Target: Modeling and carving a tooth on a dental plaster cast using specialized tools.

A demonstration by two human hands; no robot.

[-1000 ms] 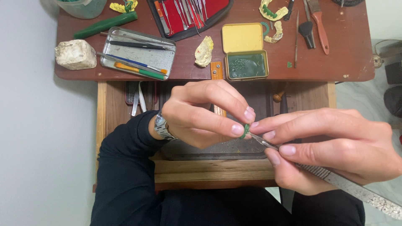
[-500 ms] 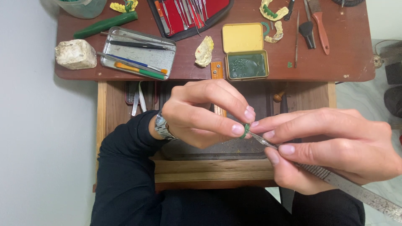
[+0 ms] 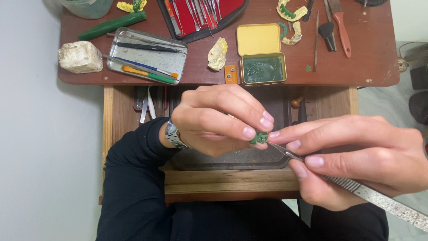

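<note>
Left hand (image 3: 214, 120) pinches a small green wax piece (image 3: 258, 138) between thumb and fingertips, grip clenched on it, over the open drawer (image 3: 232, 178). Right hand (image 3: 356, 160) grips a thin metal tool (image 3: 374, 196), tip touching the piece. Versus half a second ago: no visible shift, so fine work on the same spot. Further out on the tabletop (image 3: 356, 67): open tin of green wax (image 3: 263, 69), metal tray (image 3: 147, 56), red tool case (image 3: 200, 13).

Open tin (image 3: 262, 57) on the table (image 3: 370, 67), metal tray (image 3: 147, 56) left of it, stone block (image 3: 80, 56) farther left.
</note>
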